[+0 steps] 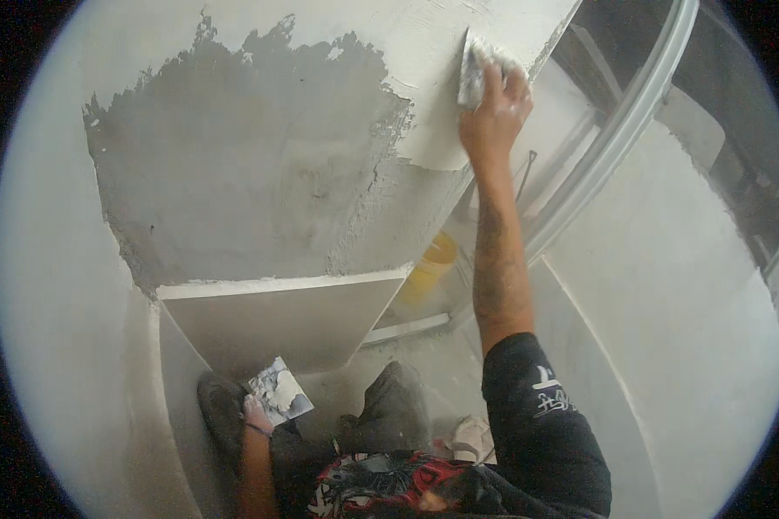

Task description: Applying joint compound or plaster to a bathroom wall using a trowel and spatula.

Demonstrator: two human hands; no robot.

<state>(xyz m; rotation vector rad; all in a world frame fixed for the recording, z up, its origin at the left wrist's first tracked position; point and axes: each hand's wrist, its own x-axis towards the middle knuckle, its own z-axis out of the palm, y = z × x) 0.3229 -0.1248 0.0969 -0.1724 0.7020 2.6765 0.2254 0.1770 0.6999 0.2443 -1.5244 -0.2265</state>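
Observation:
My right hand (496, 108) reaches up and presses a flat metal trowel (473, 71) against the wall, at the edge of a fresh white plaster patch (446, 52). To its left lies a large bare grey area of rough wall (251, 164). Low down, my left hand (256, 413) holds a small square plaster board (279, 389) with a lump of white plaster on it, close to my knee.
A ledge (286, 284) juts from the wall below the grey area. A yellow bucket (433, 264) stands on the floor beyond. A curved pale metal rail (614, 138) runs at the right. My dark shoes (389, 402) rest on the dusty floor.

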